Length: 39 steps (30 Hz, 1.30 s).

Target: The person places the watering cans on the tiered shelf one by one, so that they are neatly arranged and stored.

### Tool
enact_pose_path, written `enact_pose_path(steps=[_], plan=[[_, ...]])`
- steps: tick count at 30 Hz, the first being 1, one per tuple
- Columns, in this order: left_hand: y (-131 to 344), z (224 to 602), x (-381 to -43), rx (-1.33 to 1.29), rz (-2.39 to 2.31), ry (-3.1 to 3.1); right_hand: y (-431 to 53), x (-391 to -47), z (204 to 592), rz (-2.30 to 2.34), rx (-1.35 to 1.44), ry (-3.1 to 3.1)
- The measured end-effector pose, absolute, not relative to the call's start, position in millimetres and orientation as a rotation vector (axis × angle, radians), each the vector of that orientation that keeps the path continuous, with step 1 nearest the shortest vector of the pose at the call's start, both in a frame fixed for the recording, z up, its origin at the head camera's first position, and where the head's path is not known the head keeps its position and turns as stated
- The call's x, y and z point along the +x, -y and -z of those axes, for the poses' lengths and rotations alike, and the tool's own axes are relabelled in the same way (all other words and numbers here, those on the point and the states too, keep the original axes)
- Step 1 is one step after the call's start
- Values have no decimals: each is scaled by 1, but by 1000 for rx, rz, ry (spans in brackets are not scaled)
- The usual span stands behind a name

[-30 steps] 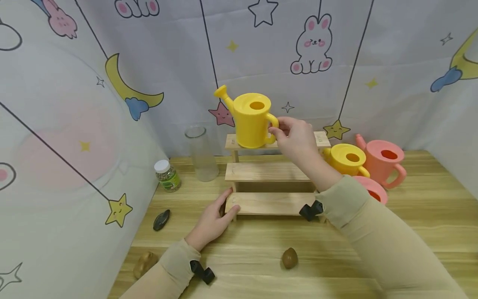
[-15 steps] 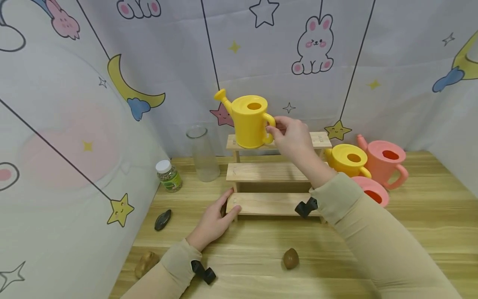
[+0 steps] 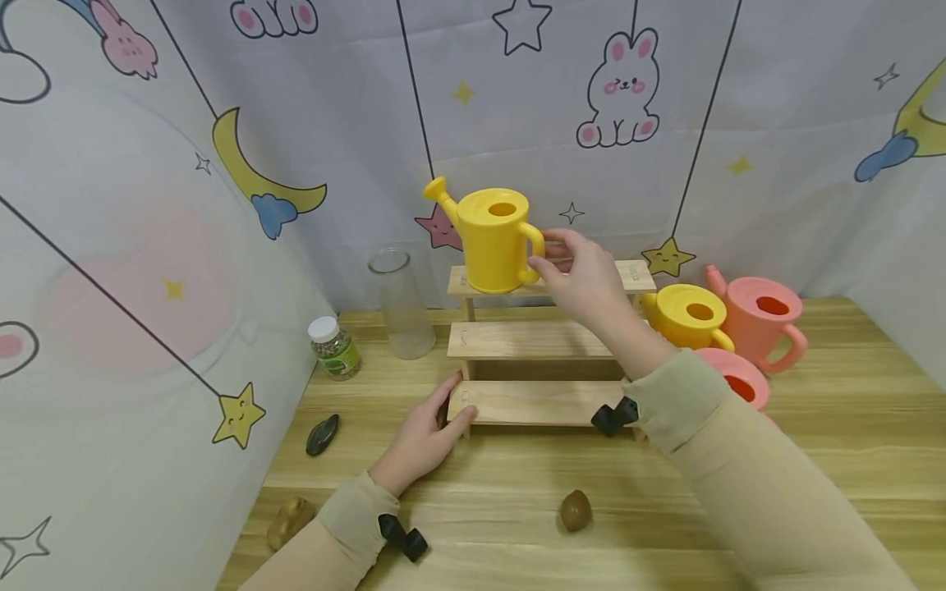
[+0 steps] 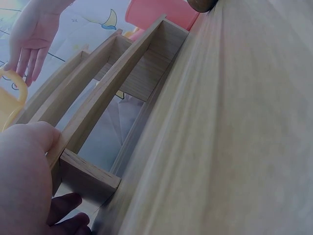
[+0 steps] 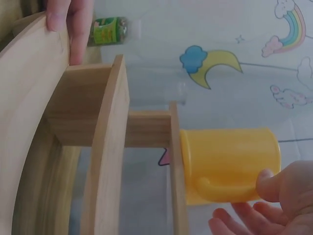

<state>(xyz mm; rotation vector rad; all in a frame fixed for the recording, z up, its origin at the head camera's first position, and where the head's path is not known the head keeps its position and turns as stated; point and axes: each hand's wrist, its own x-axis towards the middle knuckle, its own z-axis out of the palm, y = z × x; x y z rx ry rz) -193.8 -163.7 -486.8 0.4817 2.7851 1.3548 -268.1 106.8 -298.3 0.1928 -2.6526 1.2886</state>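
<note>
A yellow watering can (image 3: 491,250) stands upright at the left end of the top step of a wooden three-step stand (image 3: 535,338), spout to the left. My right hand (image 3: 589,277) is at its handle on the right. In the right wrist view the thumb touches the handle (image 5: 227,191), while the other fingers are spread loosely beside it, not wrapped round it. My left hand (image 3: 420,442) grips the left end of the lowest step. The left wrist view has its thumb (image 4: 39,134) over the top edge and its fingers (image 4: 68,210) below, partly hidden.
Right of the stand are another yellow watering can (image 3: 687,318), a pink watering can (image 3: 761,320) and a second pink one (image 3: 732,365). A glass vase (image 3: 402,308) and a lidded jar (image 3: 336,353) stand left. A brown object (image 3: 575,511) lies in front.
The yellow watering can has shifted slightly left on the top step. My right hand's fingers have loosened from its handle and drawn a little right. The left hand stays put.
</note>
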Motion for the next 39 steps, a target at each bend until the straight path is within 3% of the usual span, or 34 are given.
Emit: enact_pose_path(steps=[18,39], plan=[[165,490,-196,486,-1392,-2753,-192,-191,319,-1096,337,2578],[165,490,-196,525,-1354,-2784,-317,-114,374,-895,151,2582]])
